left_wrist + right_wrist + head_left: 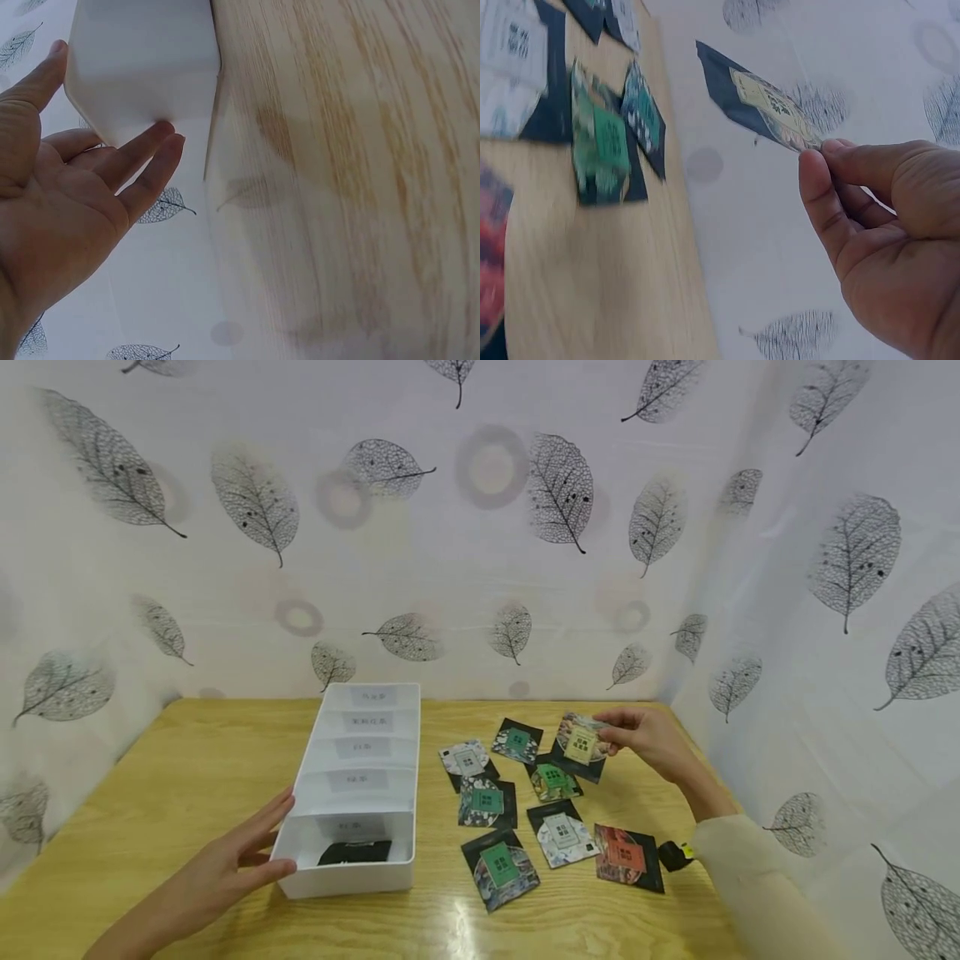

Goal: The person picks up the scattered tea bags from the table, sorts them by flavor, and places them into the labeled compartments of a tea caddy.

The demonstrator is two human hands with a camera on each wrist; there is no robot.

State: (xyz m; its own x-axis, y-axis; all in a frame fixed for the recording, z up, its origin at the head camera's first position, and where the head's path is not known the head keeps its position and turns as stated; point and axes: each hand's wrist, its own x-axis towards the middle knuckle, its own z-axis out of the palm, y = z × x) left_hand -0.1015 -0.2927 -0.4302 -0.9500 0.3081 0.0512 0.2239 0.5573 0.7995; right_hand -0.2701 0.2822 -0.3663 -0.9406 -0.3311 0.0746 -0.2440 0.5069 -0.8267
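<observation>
In the head view, my right hand (651, 739) pinches the edge of a tea sachet with a pale yellow label (582, 747). The right wrist view shows this sachet (769, 105) raised off the table, between thumb and index finger. My left hand (225, 864) touches the front left corner of a white divided box (352, 881), its fingers fairly straight along the side and the thumb by the front rim. Labels mark the box's compartments; the front one holds a black packet (355, 852). The left wrist view shows the fingertips against the box wall (146, 60).
Several sachets lie right of the box, including a green-labelled one (500, 866), a white-labelled one (562, 833) and a red-labelled one (630, 857). Some overlap. A small black item with a yellow part (673, 856) is near my right sleeve. Leaf-patterned sheets (480, 560) border the wooden table (187, 777).
</observation>
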